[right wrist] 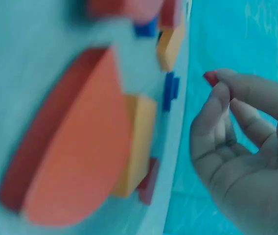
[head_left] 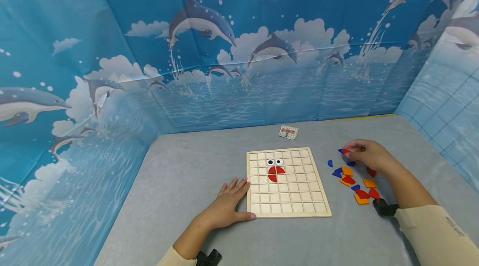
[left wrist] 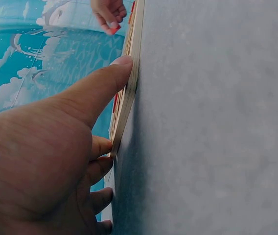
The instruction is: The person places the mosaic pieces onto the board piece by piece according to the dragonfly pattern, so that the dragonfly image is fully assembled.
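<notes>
A square wooden grid board (head_left: 303, 197) lies on the grey table. On it are two eye pieces (head_left: 278, 161) and three red quarter-circle pieces (head_left: 280, 170) below them. My left hand (head_left: 229, 205) rests at the board's left edge, fingers spread and straight, the thumb at the near corner. In the left wrist view the thumb touches the board's rim (left wrist: 135, 54). Right of the board, my right hand (head_left: 368, 156) pinches a small red piece (right wrist: 210, 77) between thumb and index finger, above the loose pieces. Most of that piece is hidden by the fingertips.
Loose orange squares (head_left: 369, 183), red pieces (head_left: 374, 193) and blue pieces (head_left: 330, 163) are scattered right of the board, some overlapping. A small pattern card (head_left: 288, 132) lies behind the board. A dolphin-print curtain (head_left: 239, 104) encloses the table's back and sides.
</notes>
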`<action>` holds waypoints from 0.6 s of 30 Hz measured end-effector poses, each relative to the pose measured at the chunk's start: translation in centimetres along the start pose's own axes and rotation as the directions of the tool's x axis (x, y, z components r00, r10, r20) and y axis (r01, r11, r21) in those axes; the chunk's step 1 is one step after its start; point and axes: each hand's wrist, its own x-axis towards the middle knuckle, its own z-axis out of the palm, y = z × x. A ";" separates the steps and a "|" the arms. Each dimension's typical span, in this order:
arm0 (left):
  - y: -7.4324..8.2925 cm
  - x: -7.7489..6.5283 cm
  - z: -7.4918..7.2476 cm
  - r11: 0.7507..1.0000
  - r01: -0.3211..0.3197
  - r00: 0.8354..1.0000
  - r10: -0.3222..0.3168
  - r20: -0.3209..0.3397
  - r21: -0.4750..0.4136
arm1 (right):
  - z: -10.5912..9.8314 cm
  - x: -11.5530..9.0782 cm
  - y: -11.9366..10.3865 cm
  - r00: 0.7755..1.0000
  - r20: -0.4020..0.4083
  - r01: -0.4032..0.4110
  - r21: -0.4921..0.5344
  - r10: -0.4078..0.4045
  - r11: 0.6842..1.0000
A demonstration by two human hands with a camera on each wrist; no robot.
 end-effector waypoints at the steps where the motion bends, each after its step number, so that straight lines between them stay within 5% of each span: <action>1: 0.0 0.0 0.0 1.000 0.001 1.000 -0.001 0.000 0.000 | 0.1 -0.2 -0.4 1.000 0.001 0.012 -0.008 -0.012 1.000; 18: -0.1 0.1 0.1 1.000 0.004 1.000 -0.004 0.001 0.002 | 2.8 -3.3 -6.5 0.961 0.028 0.273 0.077 -0.276 0.959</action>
